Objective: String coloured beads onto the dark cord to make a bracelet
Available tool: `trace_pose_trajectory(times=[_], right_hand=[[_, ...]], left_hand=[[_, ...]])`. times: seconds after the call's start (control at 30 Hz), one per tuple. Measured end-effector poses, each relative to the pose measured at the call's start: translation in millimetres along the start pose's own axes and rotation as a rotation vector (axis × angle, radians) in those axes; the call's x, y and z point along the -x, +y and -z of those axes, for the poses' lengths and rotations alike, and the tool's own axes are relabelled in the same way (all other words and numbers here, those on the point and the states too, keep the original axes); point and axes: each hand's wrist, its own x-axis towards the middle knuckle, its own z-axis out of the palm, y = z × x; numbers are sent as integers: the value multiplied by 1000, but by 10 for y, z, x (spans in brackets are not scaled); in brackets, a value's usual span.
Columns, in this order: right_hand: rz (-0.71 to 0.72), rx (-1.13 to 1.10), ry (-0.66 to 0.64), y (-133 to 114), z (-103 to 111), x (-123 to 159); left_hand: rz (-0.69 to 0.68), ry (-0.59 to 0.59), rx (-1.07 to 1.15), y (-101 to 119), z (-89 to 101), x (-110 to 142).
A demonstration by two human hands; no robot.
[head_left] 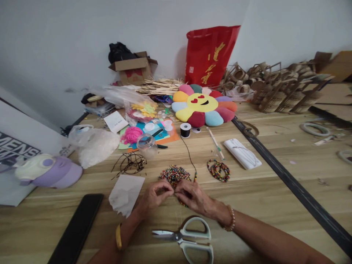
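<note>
My left hand (157, 195) is closed in a pinch at the near edge of a pile of multicoloured beads (176, 173). Whatever lies between its fingertips is too small to make out. My right hand (196, 197) is pinched on a beaded cord, its fingertips almost meeting the left ones. From a spool of black cord (185, 130), the black cord (189, 152) runs down to a few threaded beads (195, 177) at the right hand, and more beads show under that hand. To the right lies a coil of strung beads (219, 171). Scissors (178, 236) lie open just below the hands.
Left of the hands are torn white paper (126, 194), tangled black cords (130, 163) and a black phone-like slab (78, 227). Behind stand a clear jar (147, 145), pink yarn (132, 135), a flower cushion (203, 104) and a white bundle (242, 153). Small woven baskets (286, 95) fill the back right.
</note>
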Motion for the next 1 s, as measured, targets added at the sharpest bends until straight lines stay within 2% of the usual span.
trace_pose_trajectory(times=[0.13, 0.37, 0.43, 0.63, 0.87, 1.0], right_hand=[[8, 28, 2, -7, 15, -17], [-31, 88, 11, 3, 49, -23], [-31, 89, 23, 14, 52, -28], [-77, 110, 45, 58, 30, -20], [-83, 126, 40, 44, 29, -18], [-91, 120, 45, 52, 25, -19]], left_hand=[[-23, 15, -73, 17, -1, 7], [-125, 219, -279, -74, 44, 6], [-170, 234, -342, -124, 65, 0], [-225, 146, -513, -224, 68, -2], [-320, 71, -672, -234, 33, -7], [-327, 43, -742, -240, 25, -9]])
